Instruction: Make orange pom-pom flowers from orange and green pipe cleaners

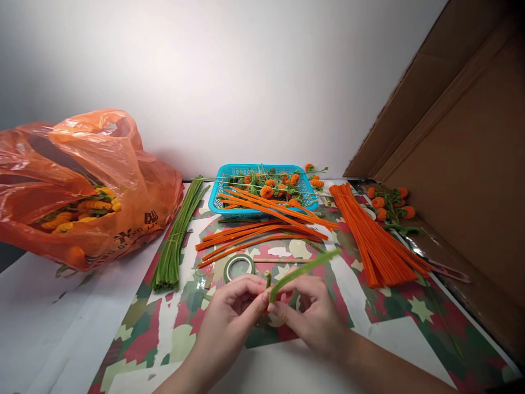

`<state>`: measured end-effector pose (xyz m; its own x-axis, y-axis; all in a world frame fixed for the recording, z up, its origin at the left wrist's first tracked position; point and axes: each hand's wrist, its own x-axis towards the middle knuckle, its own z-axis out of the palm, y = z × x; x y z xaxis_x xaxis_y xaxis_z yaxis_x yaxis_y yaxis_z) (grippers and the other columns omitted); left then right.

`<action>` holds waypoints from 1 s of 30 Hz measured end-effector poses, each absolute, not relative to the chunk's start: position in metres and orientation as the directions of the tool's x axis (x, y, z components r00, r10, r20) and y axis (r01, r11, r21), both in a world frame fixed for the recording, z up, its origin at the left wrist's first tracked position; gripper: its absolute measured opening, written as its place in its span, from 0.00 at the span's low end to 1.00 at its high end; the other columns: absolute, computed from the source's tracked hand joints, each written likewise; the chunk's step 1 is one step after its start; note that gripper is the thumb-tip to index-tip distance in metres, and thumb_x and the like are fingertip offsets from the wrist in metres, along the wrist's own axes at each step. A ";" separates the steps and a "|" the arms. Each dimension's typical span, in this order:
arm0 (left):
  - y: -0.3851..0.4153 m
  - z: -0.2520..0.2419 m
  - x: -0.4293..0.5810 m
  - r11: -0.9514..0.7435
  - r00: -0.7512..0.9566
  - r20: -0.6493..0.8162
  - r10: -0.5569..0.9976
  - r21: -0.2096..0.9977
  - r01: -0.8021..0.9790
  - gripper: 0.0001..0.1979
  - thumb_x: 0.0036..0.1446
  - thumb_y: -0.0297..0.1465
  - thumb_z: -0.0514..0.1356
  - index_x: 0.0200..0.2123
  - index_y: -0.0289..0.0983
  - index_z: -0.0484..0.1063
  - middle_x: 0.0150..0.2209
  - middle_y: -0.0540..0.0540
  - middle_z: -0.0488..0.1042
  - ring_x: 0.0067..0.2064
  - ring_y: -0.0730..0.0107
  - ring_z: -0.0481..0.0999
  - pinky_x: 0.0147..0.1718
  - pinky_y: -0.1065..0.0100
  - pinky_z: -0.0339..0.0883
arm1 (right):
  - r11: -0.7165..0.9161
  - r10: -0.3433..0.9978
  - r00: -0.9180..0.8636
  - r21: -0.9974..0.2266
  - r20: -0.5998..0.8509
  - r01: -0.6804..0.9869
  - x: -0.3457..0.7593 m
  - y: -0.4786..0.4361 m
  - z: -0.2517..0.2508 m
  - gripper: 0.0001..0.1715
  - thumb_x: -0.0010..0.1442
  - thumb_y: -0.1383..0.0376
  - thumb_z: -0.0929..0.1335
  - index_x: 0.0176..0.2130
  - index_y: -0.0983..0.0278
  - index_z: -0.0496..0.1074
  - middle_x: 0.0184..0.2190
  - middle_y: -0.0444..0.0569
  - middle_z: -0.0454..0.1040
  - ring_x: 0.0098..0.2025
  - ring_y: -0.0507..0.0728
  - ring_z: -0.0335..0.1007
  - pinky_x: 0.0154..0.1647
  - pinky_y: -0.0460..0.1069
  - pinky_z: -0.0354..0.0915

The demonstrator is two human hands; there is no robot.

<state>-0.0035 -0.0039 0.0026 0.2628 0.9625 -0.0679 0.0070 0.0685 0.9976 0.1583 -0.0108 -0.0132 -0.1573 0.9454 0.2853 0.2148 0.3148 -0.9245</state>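
Observation:
My left hand (232,312) and my right hand (311,312) meet near the front of the table, both pinching a green pipe cleaner (303,269). Its long end slants up to the right and a short end sticks up between my fingertips. A roll of green tape (239,267) lies just beyond my left fingers. Loose orange pipe cleaners (262,230) are spread behind it.
A blue basket (219,198) holding orange pompom flowers on green stems stands at the back. A green pipe cleaner bundle (176,241) lies left, an orange bundle (373,241) right. An orange plastic bag (82,186) sits far left. Cardboard (463,164) walls the right side.

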 end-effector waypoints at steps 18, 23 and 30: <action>-0.009 -0.006 -0.005 0.030 0.211 -0.014 0.977 0.997 -0.073 0.05 0.52 0.33 0.64 0.30 0.37 0.77 0.38 0.43 0.74 0.40 0.64 0.76 0.35 0.70 0.73 | 0.601 0.781 -0.093 -0.702 0.618 0.382 0.149 -0.017 -0.010 0.11 0.51 0.76 0.70 0.30 0.60 0.75 0.26 0.45 0.78 0.27 0.53 0.69 0.31 0.51 0.64; -0.011 -0.001 -0.006 -0.024 0.208 0.019 0.978 0.999 0.026 0.10 0.52 0.35 0.64 0.38 0.40 0.80 0.45 0.41 0.76 0.52 0.55 0.72 0.47 0.63 0.71 | 0.639 0.734 -0.116 -0.624 0.669 0.450 0.154 -0.015 -0.011 0.10 0.52 0.76 0.69 0.31 0.61 0.74 0.28 0.46 0.77 0.29 0.54 0.67 0.31 0.50 0.63; -0.010 -0.003 0.000 0.058 0.071 -0.055 0.996 0.998 -0.034 0.08 0.52 0.36 0.65 0.32 0.38 0.80 0.43 0.42 0.77 0.49 0.58 0.73 0.47 0.66 0.71 | 0.619 0.755 -0.078 -0.668 0.651 0.414 0.151 -0.016 -0.015 0.14 0.56 0.79 0.65 0.37 0.62 0.69 0.31 0.46 0.75 0.33 0.54 0.67 0.33 0.49 0.64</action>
